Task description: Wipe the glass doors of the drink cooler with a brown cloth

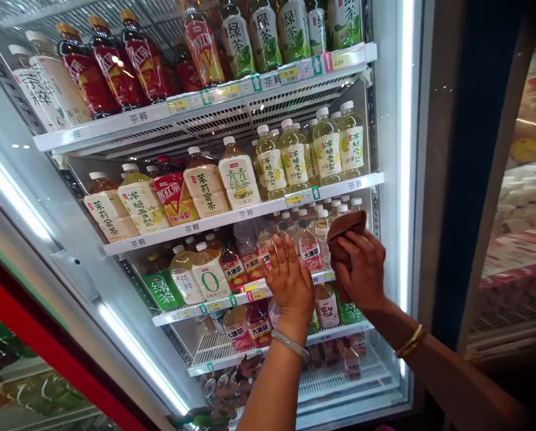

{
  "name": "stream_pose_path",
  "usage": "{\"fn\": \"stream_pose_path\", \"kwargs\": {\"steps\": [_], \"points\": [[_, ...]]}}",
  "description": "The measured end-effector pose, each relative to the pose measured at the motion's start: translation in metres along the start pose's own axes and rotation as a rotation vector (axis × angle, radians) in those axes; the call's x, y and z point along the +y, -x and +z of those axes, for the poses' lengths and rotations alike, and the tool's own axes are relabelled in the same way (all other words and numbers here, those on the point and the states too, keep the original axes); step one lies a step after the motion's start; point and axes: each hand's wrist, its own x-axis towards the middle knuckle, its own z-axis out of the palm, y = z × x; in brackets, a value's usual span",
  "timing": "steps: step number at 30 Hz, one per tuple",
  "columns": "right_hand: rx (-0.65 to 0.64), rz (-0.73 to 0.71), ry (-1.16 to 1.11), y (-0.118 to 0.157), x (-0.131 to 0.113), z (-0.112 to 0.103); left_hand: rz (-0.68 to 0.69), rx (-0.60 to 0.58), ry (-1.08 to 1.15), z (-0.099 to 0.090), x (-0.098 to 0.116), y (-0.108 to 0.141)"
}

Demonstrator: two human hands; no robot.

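My left hand [290, 281] is raised in the middle with its fingers stretched out and its palm facing the drinks cooler. It looks flat against the clear glass door, though the contact itself is hard to see. A pale bangle [290, 345] circles that wrist. To its right, my right hand [360, 263] grips a folded brown cloth [347, 225], which sticks out above the fingers. That wrist wears a gold-coloured bangle [411, 341]. Beyond both hands stand bottled teas, among them a red-labelled bottle [310, 248].
Several cooler shelves, one with a white front rail [250, 211], carry rows of bottles such as pear drinks [328, 149] and red-labelled teas [146, 60]. Lit strips [406, 179] run down both sides. A red frame edge [47, 335] crosses the lower left; another cooler [514, 239] stands right.
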Motion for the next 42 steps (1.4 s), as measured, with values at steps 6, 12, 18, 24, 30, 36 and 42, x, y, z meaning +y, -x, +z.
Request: {"fn": "stream_pose_path", "kwargs": {"steps": [6,12,18,24,30,36,42], "points": [[-0.119,-0.186,-0.097,-0.005,-0.006,0.006,-0.067,0.031,-0.014,0.007,0.013,0.003],[-0.029,0.011,-0.020,0.014,0.000,-0.004,0.011,0.016,0.008,0.012,0.007,0.011],[-0.111,-0.116,-0.077,0.003,-0.019,0.012,0.009,0.015,0.005,0.014,0.004,0.015],[-0.067,-0.100,0.006,-0.009,0.015,-0.005,0.023,0.006,-0.019,0.014,0.006,0.016],[-0.083,-0.148,-0.067,0.024,-0.011,0.004,0.152,0.070,-0.024,0.019,0.001,0.019],[-0.038,-0.064,0.015,0.017,0.018,-0.009,0.240,0.023,0.006,0.017,0.000,0.020],[-0.056,-0.104,-0.064,0.031,-0.004,-0.003,0.359,0.018,0.018,0.016,0.002,0.019]]}}
